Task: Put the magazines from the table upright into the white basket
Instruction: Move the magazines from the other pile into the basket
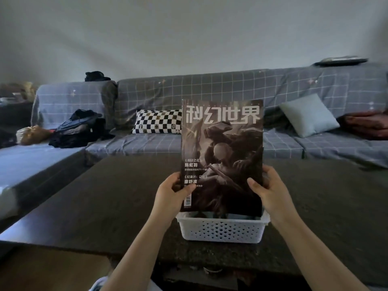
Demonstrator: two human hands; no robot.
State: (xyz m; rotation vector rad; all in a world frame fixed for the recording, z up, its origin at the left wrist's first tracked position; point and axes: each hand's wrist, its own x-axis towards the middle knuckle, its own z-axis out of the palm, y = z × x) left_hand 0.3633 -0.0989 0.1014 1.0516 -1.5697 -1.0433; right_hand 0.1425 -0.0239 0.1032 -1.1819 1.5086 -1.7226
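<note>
magazine (pixel 222 152) upright, lower edge in white basket (pixel 222 229) | left hand (pixel 171 193), right hand (pixel 269 190) grip its sides | surface (pixel 105 196) shows no other magazines | near done

Dim, cool indoor lighting with a bluish-grey cast and no visible lamp. The pale wall (pixel 189 38) is the brightest area, darkening toward the corners. The dark tabletop (pixel 105 198) shows little surface detail. Shadows are soft and diffuse; no glare appears. Wide-angle distortion bows the sofa (pixel 210 89) back and the frame edges. Fine detail is slightly soft throughout.
</note>
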